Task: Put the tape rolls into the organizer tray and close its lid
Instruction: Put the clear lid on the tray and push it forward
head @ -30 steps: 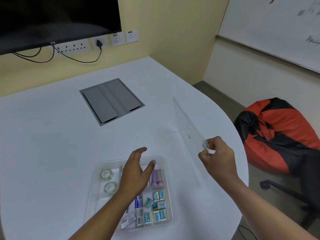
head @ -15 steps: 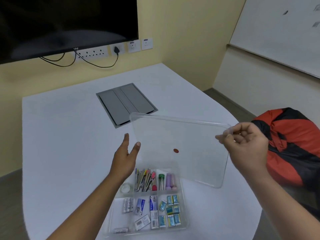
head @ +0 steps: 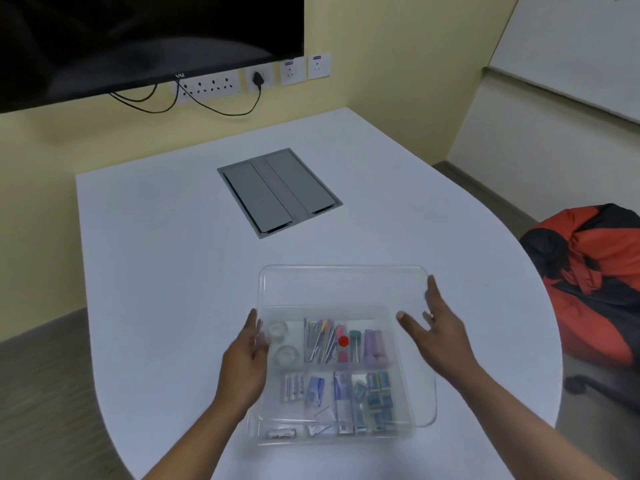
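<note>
A clear organizer tray (head: 263, 433) sits on the white table near the front edge. Two clear tape rolls (head: 282, 342) lie in its far-left compartment; pens, tubes and small packets fill the others. A clear lid (head: 346, 285) with a red dot hovers flat over the tray, shifted a little away from me and to the right. My left hand (head: 247, 358) grips the lid's left edge. My right hand (head: 434, 332) holds the lid's right edge, fingers spread along it.
A grey cable hatch (head: 278, 192) is set into the white table (head: 156, 254) beyond the tray. A black screen, wall sockets and cables are on the far wall. A red and black beanbag (head: 588, 271) and a chair base stand at the right.
The lid, first held on edge by my right hand alone, has swung down flat over the tray. My left hand rose from the tray and took the lid's left edge.
</note>
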Demonstrator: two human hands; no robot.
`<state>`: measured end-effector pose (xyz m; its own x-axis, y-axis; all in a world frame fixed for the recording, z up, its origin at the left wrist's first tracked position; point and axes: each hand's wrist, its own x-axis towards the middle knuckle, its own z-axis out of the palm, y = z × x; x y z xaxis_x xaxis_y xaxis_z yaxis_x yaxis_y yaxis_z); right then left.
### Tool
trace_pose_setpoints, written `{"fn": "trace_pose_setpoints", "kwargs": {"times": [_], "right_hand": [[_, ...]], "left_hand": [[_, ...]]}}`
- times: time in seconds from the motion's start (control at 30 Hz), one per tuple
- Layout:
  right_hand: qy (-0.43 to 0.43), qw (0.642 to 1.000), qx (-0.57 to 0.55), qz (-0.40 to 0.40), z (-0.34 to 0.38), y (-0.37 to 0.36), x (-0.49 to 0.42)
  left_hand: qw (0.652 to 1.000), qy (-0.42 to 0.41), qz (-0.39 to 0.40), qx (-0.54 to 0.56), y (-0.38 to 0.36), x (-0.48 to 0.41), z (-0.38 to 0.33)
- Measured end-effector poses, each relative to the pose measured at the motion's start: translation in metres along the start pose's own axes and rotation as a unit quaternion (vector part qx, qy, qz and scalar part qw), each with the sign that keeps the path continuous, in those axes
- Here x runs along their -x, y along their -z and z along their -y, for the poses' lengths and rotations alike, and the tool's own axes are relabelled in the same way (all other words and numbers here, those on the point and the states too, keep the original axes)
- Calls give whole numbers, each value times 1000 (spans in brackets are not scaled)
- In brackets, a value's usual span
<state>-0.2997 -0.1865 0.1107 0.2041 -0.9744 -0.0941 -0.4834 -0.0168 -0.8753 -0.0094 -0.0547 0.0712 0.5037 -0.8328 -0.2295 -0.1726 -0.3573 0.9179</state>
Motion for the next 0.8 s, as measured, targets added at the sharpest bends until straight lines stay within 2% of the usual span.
{"fn": "trace_pose_setpoints", "kwargs": {"times": [0.2,0.43,0.67,0.8], "right_hand": [[-57,989,116,72,-42,-34,3],[-49,976,189,98,-54,-46,-12],[-33,972,206,109,-56,-61,-28],[-61,968,213,117,-60,-66,-36]], "left_hand": [[984,8,102,-147,8,18,29],[955,9,158,-253,18,3,39],[935,47,208,-285,21,-7,53],[949,53,189,-246,19,-12,60]]}}
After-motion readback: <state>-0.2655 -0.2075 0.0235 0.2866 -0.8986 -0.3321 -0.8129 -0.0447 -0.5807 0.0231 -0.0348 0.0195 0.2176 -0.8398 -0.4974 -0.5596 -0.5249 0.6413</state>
